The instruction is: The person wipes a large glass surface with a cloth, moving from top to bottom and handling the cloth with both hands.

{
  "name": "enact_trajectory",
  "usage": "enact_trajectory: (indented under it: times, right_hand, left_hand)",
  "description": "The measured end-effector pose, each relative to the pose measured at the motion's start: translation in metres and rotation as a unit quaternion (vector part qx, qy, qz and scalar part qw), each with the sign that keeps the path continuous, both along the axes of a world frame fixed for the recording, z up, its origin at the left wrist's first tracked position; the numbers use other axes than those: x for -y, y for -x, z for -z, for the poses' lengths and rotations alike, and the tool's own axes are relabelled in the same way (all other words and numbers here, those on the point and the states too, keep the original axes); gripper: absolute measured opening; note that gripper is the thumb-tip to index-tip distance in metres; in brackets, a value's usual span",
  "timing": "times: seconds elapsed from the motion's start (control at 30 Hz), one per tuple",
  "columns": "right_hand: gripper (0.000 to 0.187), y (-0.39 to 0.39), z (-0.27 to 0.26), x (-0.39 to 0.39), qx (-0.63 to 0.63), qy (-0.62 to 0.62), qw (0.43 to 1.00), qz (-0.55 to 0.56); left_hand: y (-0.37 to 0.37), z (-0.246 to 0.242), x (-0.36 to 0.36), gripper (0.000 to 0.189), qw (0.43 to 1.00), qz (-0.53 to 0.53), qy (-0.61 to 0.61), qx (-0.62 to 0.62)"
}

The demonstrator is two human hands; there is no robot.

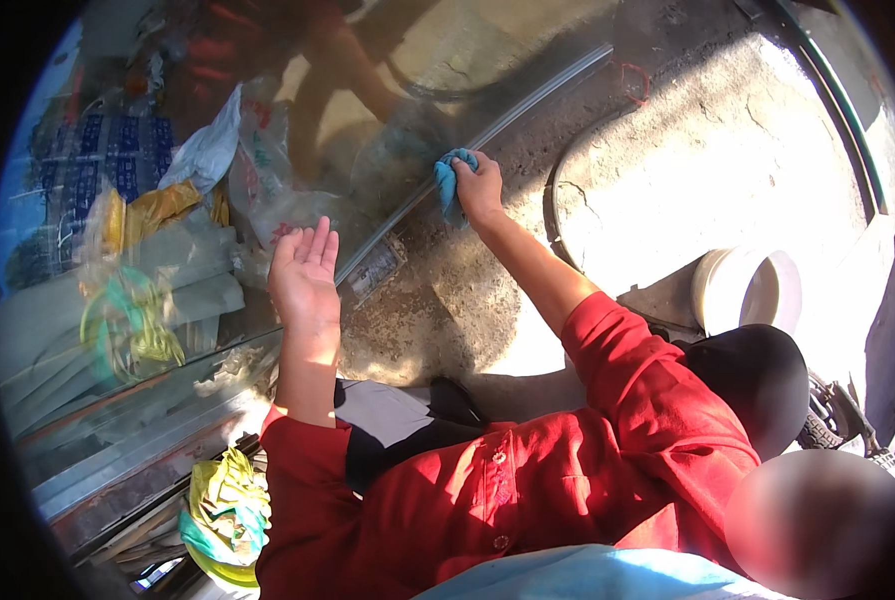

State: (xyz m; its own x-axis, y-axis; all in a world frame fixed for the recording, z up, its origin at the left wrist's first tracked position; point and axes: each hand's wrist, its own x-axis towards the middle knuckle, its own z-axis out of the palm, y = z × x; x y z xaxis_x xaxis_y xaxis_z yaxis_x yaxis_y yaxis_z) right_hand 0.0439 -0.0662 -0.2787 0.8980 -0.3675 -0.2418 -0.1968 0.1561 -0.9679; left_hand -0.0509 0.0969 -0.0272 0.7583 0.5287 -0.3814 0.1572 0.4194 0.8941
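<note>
My right hand (481, 184) is shut on a crumpled blue cloth (449, 184), held at the long metal edge strip (541, 94) of a large glass pane (387, 161). Further left, my left hand (308, 274) is raised in front of the glass, palm showing, fingers extended and nothing in it. Whether it touches the pane cannot be told. Plastic bags (263, 161), a yellow-brown wrapper (162, 210) and blue patterned packaging (109, 154) show in the glass, mixed with reflections.
Rough ground (455, 300) lies beyond the strip, with a curved dark hose or cable (554, 202) on it. A white bucket (747, 292) stands or lies at the right, near treaded tyres (830, 416). Yellow and green plastic bags (230, 502) sit at lower left.
</note>
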Motion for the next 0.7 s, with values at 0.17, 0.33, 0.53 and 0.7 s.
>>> enact_trajectory:
  times: [0.17, 0.33, 0.53, 0.7]
  right_hand:
    - [0.033, -0.038, -0.128, 0.044, 0.051, -0.012, 0.978, 0.204]
    - [0.04, 0.021, -0.262, -0.004, 0.472, 0.198, 0.859, 0.017]
    - [0.041, -0.033, -0.255, 0.043, 0.598, 0.38, 0.706, 0.019]
    - [0.047, -0.121, -0.213, 0.133, 0.445, 0.29, 0.795, 0.292]
  left_hand:
    - [0.004, -0.002, 0.007, 0.027, 1.0, 0.015, -0.003, 0.011]
    - [0.001, 0.013, -0.001, 0.015, 0.999, 0.02, 0.002, 0.025]
    - [0.006, 0.011, 0.006, 0.016, 0.999, 0.013, -0.052, 0.007]
    - [0.015, 0.008, 0.001, 0.016, 0.999, 0.013, -0.028, 0.015]
